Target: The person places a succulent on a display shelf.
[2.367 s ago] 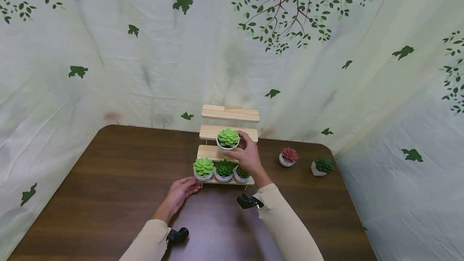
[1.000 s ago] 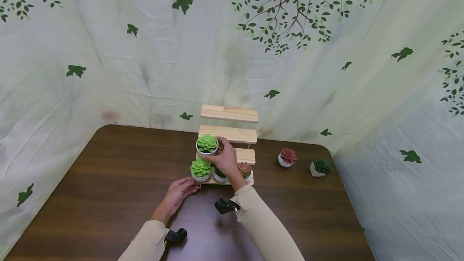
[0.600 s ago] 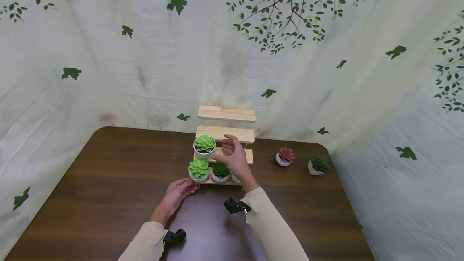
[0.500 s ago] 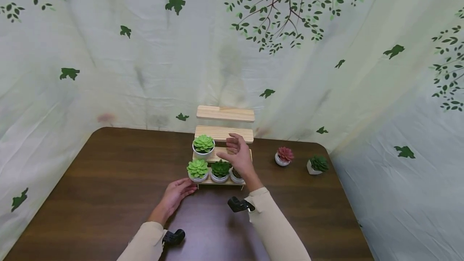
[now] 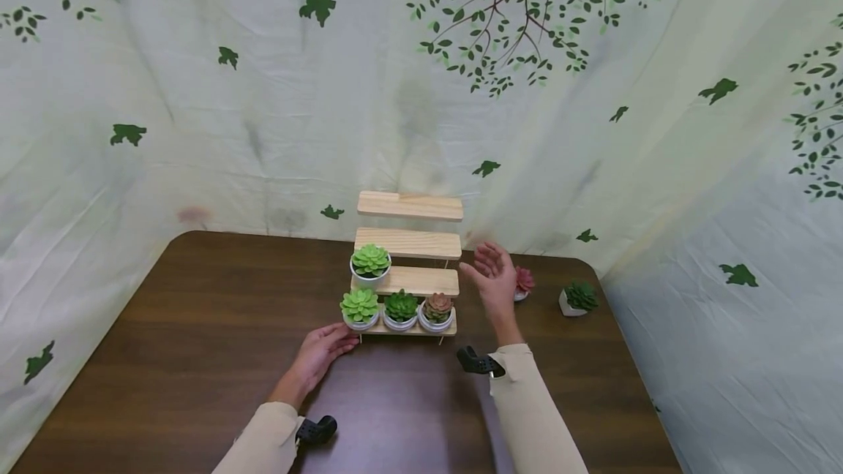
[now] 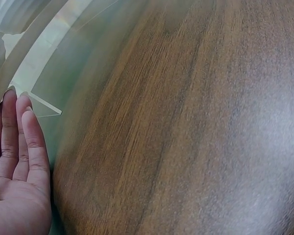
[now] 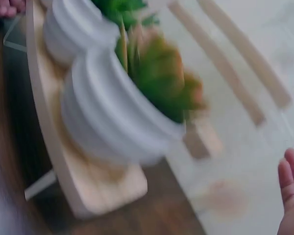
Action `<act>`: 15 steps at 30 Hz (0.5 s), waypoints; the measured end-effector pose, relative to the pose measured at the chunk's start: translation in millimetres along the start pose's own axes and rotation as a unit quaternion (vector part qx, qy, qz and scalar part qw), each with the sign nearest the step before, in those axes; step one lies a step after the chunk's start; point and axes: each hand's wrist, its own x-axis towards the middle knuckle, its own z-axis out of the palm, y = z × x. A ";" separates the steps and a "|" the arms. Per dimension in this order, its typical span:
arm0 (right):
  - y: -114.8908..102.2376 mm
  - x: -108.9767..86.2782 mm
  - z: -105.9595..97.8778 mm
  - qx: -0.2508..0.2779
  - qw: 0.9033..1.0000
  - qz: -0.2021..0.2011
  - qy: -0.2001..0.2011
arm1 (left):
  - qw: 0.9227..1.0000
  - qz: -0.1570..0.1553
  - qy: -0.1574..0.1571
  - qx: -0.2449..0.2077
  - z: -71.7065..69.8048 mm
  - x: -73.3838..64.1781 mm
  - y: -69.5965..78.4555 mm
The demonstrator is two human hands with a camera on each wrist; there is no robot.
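A tiered wooden plant stand (image 5: 408,245) stands at the table's back. Its lowest tier bears a light green succulent (image 5: 359,307), a dark green succulent (image 5: 400,309) and a reddish-brown succulent (image 5: 437,311), all in white pots. Another light green succulent (image 5: 370,263) sits at the left end of the second tier. My left hand (image 5: 319,354) touches the stand's lower left corner with straight fingers; the left wrist view shows them together. My right hand (image 5: 494,279), holding nothing, is right of the stand with relaxed fingers, partly hiding a red succulent (image 5: 524,281).
A dark green succulent in a white angular pot (image 5: 574,300) stands at the right of the brown wooden table (image 5: 217,328). A pale curtain (image 5: 276,93) printed with leaves and branches hangs behind. Each wrist carries a black camera mount (image 5: 317,430).
My right hand carried the light green succulent left, set it on the second tier's left end and let go. Then it moved right, towards the red succulent. My left hand stayed at the stand's corner.
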 end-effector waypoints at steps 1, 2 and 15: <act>3.3 0.9 -6.1 -0.005 1.000 0.000 0.007 | 1.000 0.000 0.000 0.001 0.0 -0.2 0.0; 5.7 1.4 -11.9 -0.011 1.000 0.002 0.015 | 1.000 0.000 0.000 0.001 -0.3 -0.2 -0.2; 22.4 7.5 -78.4 0.006 0.994 0.039 0.105 | 1.000 -0.016 -0.006 0.000 -2.6 0.4 3.3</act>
